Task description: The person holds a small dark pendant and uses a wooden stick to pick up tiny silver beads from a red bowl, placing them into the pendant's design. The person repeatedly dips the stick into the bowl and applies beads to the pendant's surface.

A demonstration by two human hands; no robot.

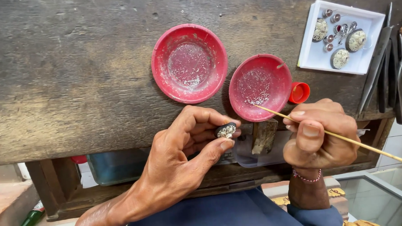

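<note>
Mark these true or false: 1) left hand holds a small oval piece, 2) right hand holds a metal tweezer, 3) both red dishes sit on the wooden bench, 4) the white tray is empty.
1) True: the left hand pinches a small dark oval ornament with pale beadwork.
2) False: the right hand holds a thin pale wooden stick.
3) True: the larger round red plastic dish and the smaller red dish rest on the worn dark wooden bench.
4) False: the white rectangular tray holds several ornaments.
</note>
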